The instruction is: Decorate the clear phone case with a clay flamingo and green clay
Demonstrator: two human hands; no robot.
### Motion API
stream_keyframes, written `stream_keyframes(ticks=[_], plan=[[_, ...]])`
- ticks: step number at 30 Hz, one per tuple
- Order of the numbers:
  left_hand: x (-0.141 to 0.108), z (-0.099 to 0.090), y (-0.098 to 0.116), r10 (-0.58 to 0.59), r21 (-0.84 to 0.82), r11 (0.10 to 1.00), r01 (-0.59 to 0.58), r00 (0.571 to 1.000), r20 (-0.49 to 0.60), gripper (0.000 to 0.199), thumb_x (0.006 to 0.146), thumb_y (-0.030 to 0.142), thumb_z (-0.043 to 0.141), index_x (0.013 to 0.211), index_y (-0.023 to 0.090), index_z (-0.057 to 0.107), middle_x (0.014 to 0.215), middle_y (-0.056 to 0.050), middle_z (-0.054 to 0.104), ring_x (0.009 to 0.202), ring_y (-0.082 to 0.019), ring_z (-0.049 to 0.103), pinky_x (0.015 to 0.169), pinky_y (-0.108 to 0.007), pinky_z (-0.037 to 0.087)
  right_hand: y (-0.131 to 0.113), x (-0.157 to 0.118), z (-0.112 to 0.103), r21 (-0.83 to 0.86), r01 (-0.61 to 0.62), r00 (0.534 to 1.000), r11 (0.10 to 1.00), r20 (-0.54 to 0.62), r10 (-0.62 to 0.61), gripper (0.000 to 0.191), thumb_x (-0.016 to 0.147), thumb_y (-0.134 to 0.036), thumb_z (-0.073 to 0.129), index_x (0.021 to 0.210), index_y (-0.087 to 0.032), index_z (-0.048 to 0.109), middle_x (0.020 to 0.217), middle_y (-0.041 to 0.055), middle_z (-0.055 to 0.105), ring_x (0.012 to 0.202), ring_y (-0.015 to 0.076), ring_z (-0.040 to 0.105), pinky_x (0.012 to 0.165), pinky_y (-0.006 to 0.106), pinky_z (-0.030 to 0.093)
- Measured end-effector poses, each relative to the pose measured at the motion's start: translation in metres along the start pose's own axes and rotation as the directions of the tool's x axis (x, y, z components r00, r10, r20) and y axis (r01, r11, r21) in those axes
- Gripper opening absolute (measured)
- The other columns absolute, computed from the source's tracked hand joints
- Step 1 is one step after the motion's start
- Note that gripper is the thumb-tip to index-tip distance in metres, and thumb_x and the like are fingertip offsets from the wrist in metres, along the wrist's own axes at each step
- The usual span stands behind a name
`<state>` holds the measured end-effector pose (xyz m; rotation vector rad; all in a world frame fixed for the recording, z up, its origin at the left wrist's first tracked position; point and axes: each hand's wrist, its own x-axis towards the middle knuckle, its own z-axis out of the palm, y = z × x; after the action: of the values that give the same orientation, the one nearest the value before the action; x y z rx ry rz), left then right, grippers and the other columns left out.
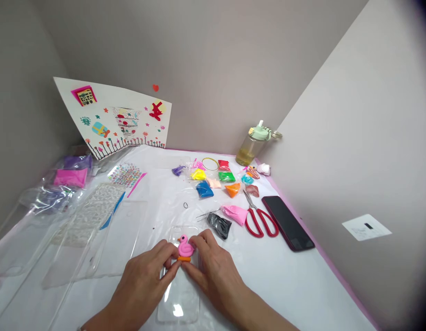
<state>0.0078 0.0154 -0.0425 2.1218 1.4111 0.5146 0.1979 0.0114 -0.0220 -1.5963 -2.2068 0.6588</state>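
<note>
A pink clay duck (186, 249) with an orange beak lies on a clear phone case (178, 294), near its upper end. An orange clay strip (184, 259) runs along the duck's lower edge. My left hand (149, 269) is closed at the duck's left side, thumb tip by the strip's left end. From the right, my right hand (216, 264) has its fingers on the duck's tail and its thumb just below the strip. Parts of the case are hidden under both hands.
Beyond my hands lie a black clay packet (219, 225), a pink clay packet (234, 214), red-handled scissors (257, 220) and a phone (287, 223). Several coloured clay packets sit farther back near a bottle (249, 149). Clear plastic sheets (119, 234) and rhinestones (126, 174) are at left.
</note>
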Motion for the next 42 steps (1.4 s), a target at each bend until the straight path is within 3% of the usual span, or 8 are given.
stream_keyframes(ticks=[5, 14, 21, 42], plan=[[-0.001, 0.001, -0.001, 0.017, 0.0, 1.0, -0.017, 1.0, -0.01, 0.014, 0.098, 0.033, 0.047, 0.095, 0.026, 0.059, 0.082, 0.004, 0.061, 0.069, -0.015, 0.062, 0.065, -0.026, 0.044, 0.004, -0.006, -0.007, -0.035, 0.015, 1.0, 0.999, -0.007, -0.016, 0.022, 0.086, -0.017, 0.071, 0.101, -0.021, 0.056, 0.101, 0.0022, 0.058, 0.065, 0.013, 0.06, 0.059, 0.026, 0.047], [-0.001, 0.002, 0.0, 0.019, 0.016, 1.0, -0.019, 1.0, -0.013, 0.015, 0.099, 0.029, 0.045, 0.092, 0.025, 0.058, 0.083, 0.003, 0.061, 0.07, -0.015, 0.062, 0.066, -0.027, 0.045, 0.008, -0.009, 0.009, -0.232, 0.15, 0.977, 0.961, -0.114, -0.18, 0.006, 0.089, -0.016, 0.064, 0.09, -0.021, 0.062, 0.087, 0.0, 0.062, 0.069, 0.0144, 0.065, 0.052, 0.022, 0.041], [-0.002, 0.001, 0.001, 0.006, 0.02, 1.0, -0.006, 1.0, -0.005, 0.016, 0.1, 0.031, 0.043, 0.093, 0.025, 0.056, 0.084, 0.003, 0.059, 0.07, -0.016, 0.061, 0.066, -0.029, 0.043, 0.007, -0.008, 0.016, -0.375, 0.208, 0.932, 0.904, -0.204, -0.299, 0.012, 0.093, -0.017, 0.059, 0.082, -0.021, 0.057, 0.078, -0.0004, 0.061, 0.059, 0.0141, 0.059, 0.049, 0.025, 0.036], [0.002, 0.003, 0.002, 0.006, 0.05, 0.999, -0.005, 1.0, -0.016, 0.02, 0.098, 0.028, 0.037, 0.089, 0.024, 0.054, 0.081, 0.001, 0.057, 0.068, -0.018, 0.061, 0.065, -0.031, 0.044, 0.004, -0.009, 0.024, -0.39, 0.19, 0.93, 0.901, -0.224, -0.293, 0.012, 0.093, -0.016, 0.06, 0.084, -0.022, 0.055, 0.078, -0.0002, 0.063, 0.063, 0.0162, 0.063, 0.051, 0.027, 0.036]])
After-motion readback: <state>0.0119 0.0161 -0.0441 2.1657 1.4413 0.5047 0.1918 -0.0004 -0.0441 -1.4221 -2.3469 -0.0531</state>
